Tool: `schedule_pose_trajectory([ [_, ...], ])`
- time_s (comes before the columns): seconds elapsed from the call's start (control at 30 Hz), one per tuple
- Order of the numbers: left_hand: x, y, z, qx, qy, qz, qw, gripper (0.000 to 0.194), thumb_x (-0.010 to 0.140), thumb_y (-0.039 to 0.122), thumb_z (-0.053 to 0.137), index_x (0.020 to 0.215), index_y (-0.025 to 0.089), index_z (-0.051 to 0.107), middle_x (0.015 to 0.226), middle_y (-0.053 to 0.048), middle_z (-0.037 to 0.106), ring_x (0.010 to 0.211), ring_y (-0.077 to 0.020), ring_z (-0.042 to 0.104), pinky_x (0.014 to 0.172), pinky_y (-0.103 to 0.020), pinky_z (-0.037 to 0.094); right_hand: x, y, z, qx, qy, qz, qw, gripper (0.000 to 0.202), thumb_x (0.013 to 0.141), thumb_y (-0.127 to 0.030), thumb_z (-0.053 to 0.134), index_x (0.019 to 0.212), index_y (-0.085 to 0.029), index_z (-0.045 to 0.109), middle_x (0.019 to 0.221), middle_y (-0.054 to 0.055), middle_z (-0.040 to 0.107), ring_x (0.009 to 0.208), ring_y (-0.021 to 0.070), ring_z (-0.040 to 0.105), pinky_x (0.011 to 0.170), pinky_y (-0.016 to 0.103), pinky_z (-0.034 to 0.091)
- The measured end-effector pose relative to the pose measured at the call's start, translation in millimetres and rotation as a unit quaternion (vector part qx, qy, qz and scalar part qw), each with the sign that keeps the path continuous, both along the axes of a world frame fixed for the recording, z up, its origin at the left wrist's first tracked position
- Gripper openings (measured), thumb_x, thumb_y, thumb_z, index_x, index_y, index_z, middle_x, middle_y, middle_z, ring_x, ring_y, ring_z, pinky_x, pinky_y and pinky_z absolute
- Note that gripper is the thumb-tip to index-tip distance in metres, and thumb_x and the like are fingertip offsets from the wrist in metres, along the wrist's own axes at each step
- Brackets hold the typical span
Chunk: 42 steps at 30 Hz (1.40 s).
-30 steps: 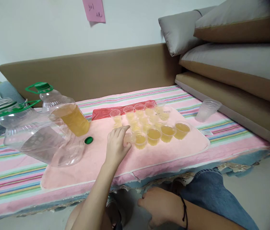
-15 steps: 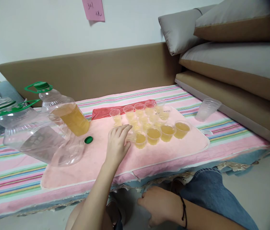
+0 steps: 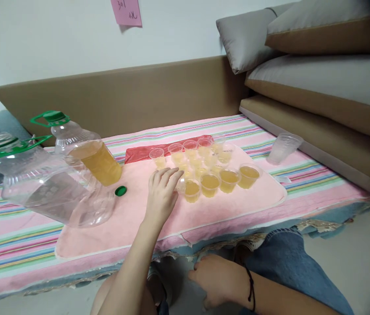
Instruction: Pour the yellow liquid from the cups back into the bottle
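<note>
At the left end of the front row of cups, my left hand [image 3: 163, 190] has its fingers curved round a clear plastic cup [image 3: 180, 185], mostly hidden behind them. Right beside it stands a cup of yellow drink [image 3: 192, 191], one of several filled cups in rows on a pink mat [image 3: 106, 238]. My right hand [image 3: 216, 280] hangs low between the knees, below the table edge. Its fingers are loosely bent and apart, holding nothing.
On the left stand a large, seemingly empty bottle [image 3: 50, 192] and another bottle of yellow drink [image 3: 101, 164]. A green cap [image 3: 121, 190] lies near them. A red plastic bag [image 3: 139, 154] lies behind the cups, stacked cups [image 3: 283, 149] at right. Cushions [image 3: 322, 83] rise beyond.
My left hand has shifted very slightly, its fingers a little higher and closer to the cup row. The view has moved slightly; my right hand stays low.
</note>
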<state>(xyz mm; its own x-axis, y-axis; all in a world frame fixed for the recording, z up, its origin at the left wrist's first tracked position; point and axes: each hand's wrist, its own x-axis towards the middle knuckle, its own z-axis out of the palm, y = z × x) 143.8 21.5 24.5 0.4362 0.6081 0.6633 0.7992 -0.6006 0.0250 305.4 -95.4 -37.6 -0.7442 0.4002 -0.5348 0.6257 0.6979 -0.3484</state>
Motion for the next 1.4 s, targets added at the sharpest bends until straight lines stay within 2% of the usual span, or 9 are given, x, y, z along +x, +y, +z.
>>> schedule_pose_trajectory([
  [0.27, 2.2, 2.3, 1.6, 0.031, 0.047, 0.007, 0.998, 0.053, 0.081, -0.002, 0.047, 0.127, 0.021, 0.059, 0.131, -0.007, 0.066, 0.124, -0.0279, 0.054, 0.113, -0.053, 0.034, -1.5, 0.6, 9.1, -0.007, -0.015, 0.0, 1.0, 0.039, 0.085, -0.028, 0.063, 0.12, -0.011, 0.066, 0.109, 0.019, 0.074, 0.099, 0.0358, 0.072, 0.082, 0.045, 0.057],
  [0.47, 2.0, 6.6, 2.2, 0.057, 0.062, -0.031, 0.996, 0.054, 0.085, -0.005, 0.04, 0.13, 0.018, 0.057, 0.129, -0.007, 0.068, 0.13, -0.0255, 0.052, 0.117, -0.051, 0.035, -2.4, 0.0, 11.0, -0.002, -0.015, 0.004, 1.0, 0.041, 0.083, -0.032, 0.067, 0.119, -0.011, 0.066, 0.106, 0.019, 0.075, 0.095, 0.0358, 0.073, 0.076, 0.044, 0.058],
  [0.67, 2.7, 10.4, 2.5, 0.077, 0.071, -0.071, 0.992, 0.043, 0.092, 0.001, 0.042, 0.128, 0.019, 0.058, 0.131, -0.007, 0.067, 0.137, -0.0249, 0.048, 0.118, -0.053, 0.036, -2.3, -1.1, 6.3, 0.006, -0.002, 0.005, 1.0, 0.039, 0.083, -0.032, 0.065, 0.117, -0.012, 0.067, 0.104, 0.018, 0.075, 0.092, 0.0354, 0.073, 0.072, 0.042, 0.056],
  [0.9, 1.4, 11.8, 3.4, 0.094, 0.072, -0.061, 0.991, 0.034, 0.096, 0.004, 0.042, 0.119, 0.02, 0.061, 0.133, -0.009, 0.065, 0.14, -0.0242, 0.045, 0.118, -0.053, 0.037, -1.6, -0.7, 10.9, 0.003, -0.002, -0.001, 1.0, 0.042, 0.081, -0.034, 0.071, 0.116, -0.011, 0.068, 0.104, 0.019, 0.075, 0.091, 0.0357, 0.073, 0.071, 0.041, 0.056],
  [1.13, -1.0, 12.4, 3.5, 0.097, 0.057, -0.059, 0.992, 0.034, 0.096, 0.004, 0.042, 0.117, 0.02, 0.063, 0.134, -0.009, 0.064, 0.141, -0.0248, 0.042, 0.116, -0.053, 0.04, -1.2, -0.4, 5.2, 0.019, 0.002, 0.001, 1.0, 0.043, 0.079, -0.035, 0.072, 0.115, -0.011, 0.068, 0.102, 0.018, 0.076, 0.091, 0.0346, 0.073, 0.072, 0.041, 0.056],
  [1.4, -3.8, 11.9, 4.0, 0.078, 0.04, -0.07, 0.994, 0.035, 0.096, 0.003, 0.041, 0.116, 0.022, 0.063, 0.134, -0.008, 0.064, 0.142, -0.0241, 0.041, 0.116, -0.053, 0.04, -1.5, 1.1, 12.1, 0.007, -0.017, 0.002, 1.0, 0.05, 0.077, -0.04, 0.076, 0.117, -0.011, 0.067, 0.105, 0.018, 0.075, 0.093, 0.0351, 0.073, 0.075, 0.042, 0.056],
])
